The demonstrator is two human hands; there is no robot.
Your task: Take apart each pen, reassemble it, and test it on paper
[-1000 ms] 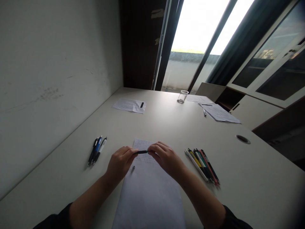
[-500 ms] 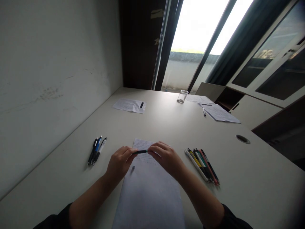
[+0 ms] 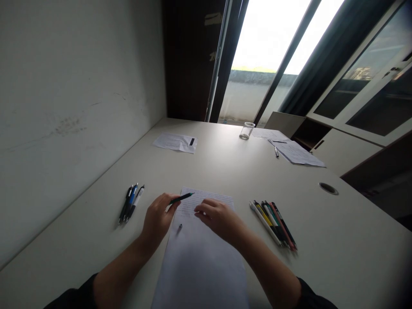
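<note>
My left hand is closed on a dark pen whose far end points up and to the right over a sheet of paper with handwriting at its top. My right hand rests on that sheet just right of the pen, fingers curled loosely, holding nothing I can make out. A small dark pen part lies on the paper's left edge below my left hand. A few pens lie to the left and several coloured pens to the right.
On the white table stand a clear glass at the back, a folded paper at the back left and papers with a pen at the back right. A cable hole is at the right. A wall runs along the left.
My right hand let go of the pen and dropped onto the paper. The pen stays in my left hand, now tilted up to the right.
</note>
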